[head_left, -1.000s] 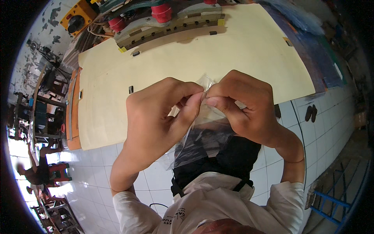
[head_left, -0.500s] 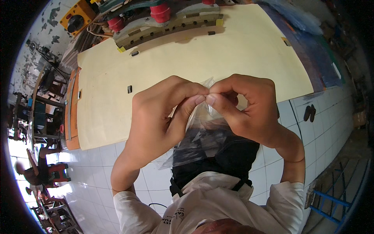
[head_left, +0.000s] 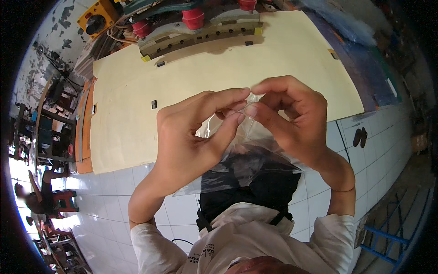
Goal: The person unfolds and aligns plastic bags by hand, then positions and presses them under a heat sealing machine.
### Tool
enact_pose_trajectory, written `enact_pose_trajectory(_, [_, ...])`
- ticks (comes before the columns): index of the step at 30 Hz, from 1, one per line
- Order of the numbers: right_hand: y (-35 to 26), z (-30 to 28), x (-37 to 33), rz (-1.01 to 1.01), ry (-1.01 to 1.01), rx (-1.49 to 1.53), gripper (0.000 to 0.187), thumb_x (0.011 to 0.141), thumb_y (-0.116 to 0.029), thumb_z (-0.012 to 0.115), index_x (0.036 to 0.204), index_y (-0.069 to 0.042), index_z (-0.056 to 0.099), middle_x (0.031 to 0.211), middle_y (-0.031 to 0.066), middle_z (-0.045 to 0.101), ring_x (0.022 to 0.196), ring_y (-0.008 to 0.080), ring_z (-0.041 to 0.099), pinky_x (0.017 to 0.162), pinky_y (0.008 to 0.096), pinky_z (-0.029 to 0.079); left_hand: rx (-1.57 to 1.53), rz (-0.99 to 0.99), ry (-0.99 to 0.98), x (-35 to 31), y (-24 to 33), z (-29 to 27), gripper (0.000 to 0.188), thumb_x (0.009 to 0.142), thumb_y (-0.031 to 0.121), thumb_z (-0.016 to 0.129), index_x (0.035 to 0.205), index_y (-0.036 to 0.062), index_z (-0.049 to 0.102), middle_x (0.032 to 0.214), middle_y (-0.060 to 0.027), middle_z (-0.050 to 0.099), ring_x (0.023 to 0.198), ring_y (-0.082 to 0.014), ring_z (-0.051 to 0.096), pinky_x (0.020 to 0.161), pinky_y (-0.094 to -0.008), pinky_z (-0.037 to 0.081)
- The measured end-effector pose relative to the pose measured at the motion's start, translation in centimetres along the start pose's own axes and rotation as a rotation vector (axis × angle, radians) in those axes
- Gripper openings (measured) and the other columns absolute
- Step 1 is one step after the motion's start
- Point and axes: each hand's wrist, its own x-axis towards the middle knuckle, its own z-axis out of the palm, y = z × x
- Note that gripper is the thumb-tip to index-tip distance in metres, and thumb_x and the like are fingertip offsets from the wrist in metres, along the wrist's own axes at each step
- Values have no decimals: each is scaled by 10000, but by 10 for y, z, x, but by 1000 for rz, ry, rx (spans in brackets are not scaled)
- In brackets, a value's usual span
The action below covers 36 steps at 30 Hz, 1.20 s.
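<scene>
A clear, thin plastic bag (head_left: 235,166) hangs from my fingers over my lap and the near edge of the pale yellow board. My left hand (head_left: 194,125) holds its top edge by thumb and fingertips. Close beside it, my right hand (head_left: 294,121) grips the same top part between thumb and curled fingers. The two sets of fingertips almost touch, index fingers raised and a little apart from the thumbs. Part of the bag's edge is hidden behind the fingers.
The yellow board (head_left: 123,123) carries several small dark blocks, one a black block (head_left: 154,104). Behind it stands a press-like machine with red cylinders (head_left: 193,17). A yellow control box (head_left: 96,19) is at far left. Sandals (head_left: 360,137) lie on the tiled floor; another person (head_left: 39,198) sits at left.
My thumbs and index fingers have spread from a tight pinch, the index fingers lifting away from the thumbs. The bag's top has loosened and its lower part has swung out wider.
</scene>
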Motion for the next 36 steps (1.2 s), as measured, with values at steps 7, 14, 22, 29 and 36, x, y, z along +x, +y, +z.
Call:
enact_pose_trajectory(7, [9,-9,7,-223,-96,-208,172,881,-102,748,1034,-23,747,870,104,715,713,122,659,640,264,518,-95,-42,52,-1,1,0,379,838,-69,713,1208,-55,633,1000,-148,737,915,-176,724,799,-274,555])
enact_pose_trajectory(14, [11,-6,14,-384,-83,-255,160,872,-97,747,1010,-15,753,879,116,715,762,176,686,672,290,530,-303,-157,59,0,4,-2,420,840,-93,724,1238,-80,588,1006,-149,725,962,-183,704,871,-293,555])
enact_pose_trajectory(22, [4,-6,17,-265,-101,-167,163,877,-114,732,993,-2,754,857,128,726,771,161,682,709,296,530,-447,-288,72,4,0,-10,436,808,-110,736,1220,-66,602,978,-153,733,911,-164,703,810,-269,570])
enact_pose_trajectory(29, [4,-1,16,-190,-36,-130,169,858,-150,747,940,-3,763,837,101,740,762,146,668,713,284,515,-474,-317,121,6,0,-7,379,802,-116,729,1162,-52,629,966,-152,731,909,-177,713,839,-284,591])
enact_pose_trajectory(36, [4,0,18,-48,-87,-10,162,865,-146,720,915,4,751,825,61,735,750,92,631,699,249,483,-425,-314,141,1,-1,-4,302,803,-98,739,1091,-50,658,978,-145,729,909,-164,708,850,-282,592])
